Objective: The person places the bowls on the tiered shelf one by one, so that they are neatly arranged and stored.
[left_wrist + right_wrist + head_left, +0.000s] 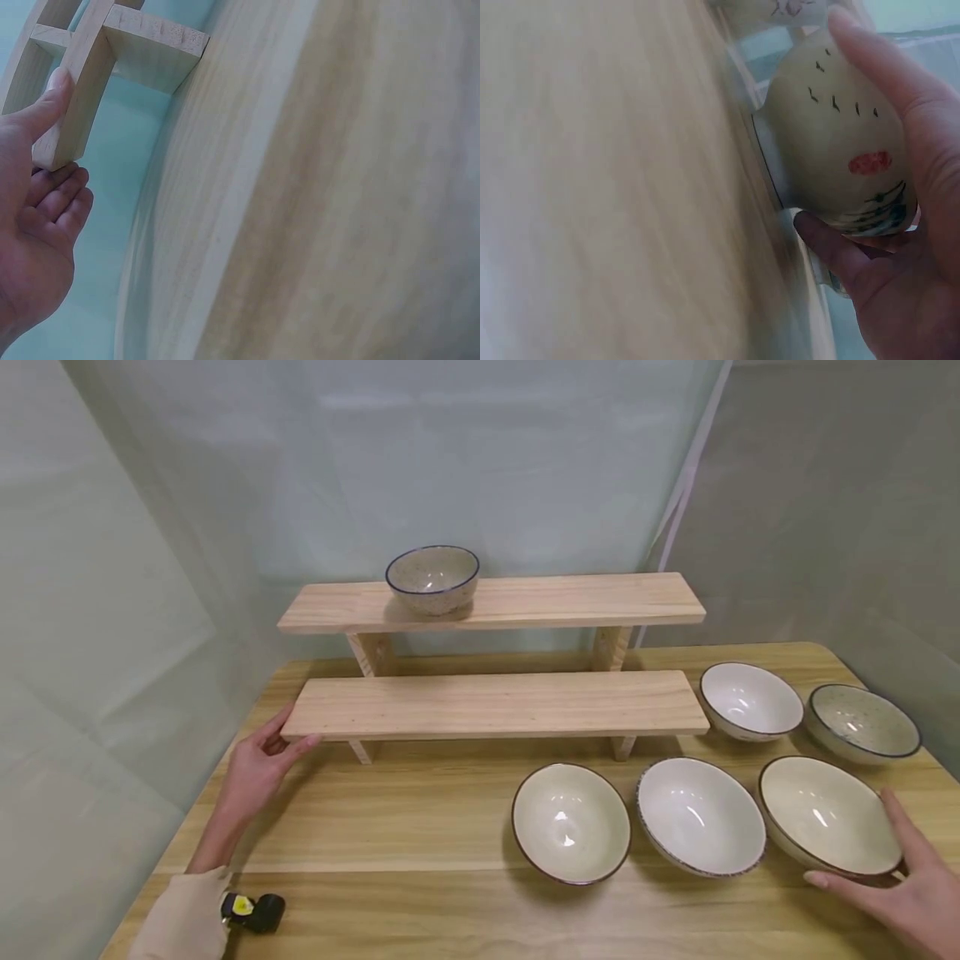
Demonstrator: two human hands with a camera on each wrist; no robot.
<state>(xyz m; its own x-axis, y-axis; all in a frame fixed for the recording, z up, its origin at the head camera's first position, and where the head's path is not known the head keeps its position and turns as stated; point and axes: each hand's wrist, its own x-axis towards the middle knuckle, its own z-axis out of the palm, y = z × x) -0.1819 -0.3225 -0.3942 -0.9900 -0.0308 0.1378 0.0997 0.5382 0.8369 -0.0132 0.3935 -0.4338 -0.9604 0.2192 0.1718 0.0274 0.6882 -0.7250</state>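
Note:
My left hand [255, 770] holds the left end of the lower board of a two-tier wooden shelf [495, 703]. In the left wrist view its thumb lies on the board's front edge [84, 97] and the other fingers curl at the end. At the lower right, my right hand [918, 881] grips a cream bowl with a brown rim [828, 814], thumb at the near side and a finger at the right rim. Painted dark marks and a red patch show on this bowl's outside [832, 142] in the right wrist view.
A speckled blue-rimmed bowl [433, 578] stands on the upper board. On the table [360, 843] are a smaller cream bowl [572, 823], a white bowl with a patterned rim [701, 816], another white bowl [752, 700] and a grey-green bowl [862, 722]. Pale sheeting [480, 460] hangs behind.

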